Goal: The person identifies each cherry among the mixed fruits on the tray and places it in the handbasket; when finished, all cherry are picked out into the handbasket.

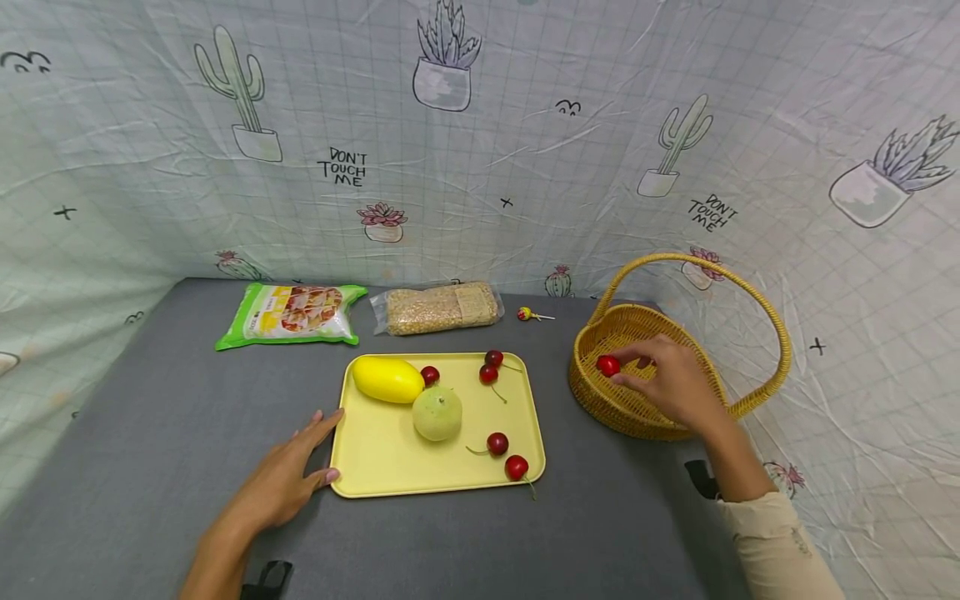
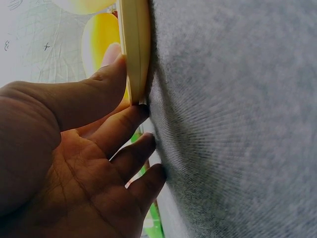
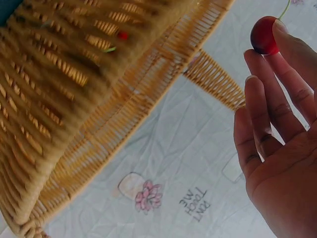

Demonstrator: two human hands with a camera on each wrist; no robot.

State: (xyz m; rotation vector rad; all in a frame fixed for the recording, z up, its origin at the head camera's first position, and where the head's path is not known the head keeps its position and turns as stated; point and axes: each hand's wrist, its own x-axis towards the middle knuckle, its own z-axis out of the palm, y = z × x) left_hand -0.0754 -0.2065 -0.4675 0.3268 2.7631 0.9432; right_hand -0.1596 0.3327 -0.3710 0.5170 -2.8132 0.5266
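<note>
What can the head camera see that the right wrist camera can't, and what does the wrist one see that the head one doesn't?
Only the head view shows the tray, yellow fruit, green fruit, green bag, clear bag, lollipop and left hand.

Only the right wrist view shows the held cherry's stem, and a red spot through the basket's weave, too small to name.

Both show the right hand holding that cherry, the basket and the printed cloth.

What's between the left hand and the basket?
The head view shows the yellow tray, touched by the left hand and holding fruit, then grey tabletop before the basket.
</note>
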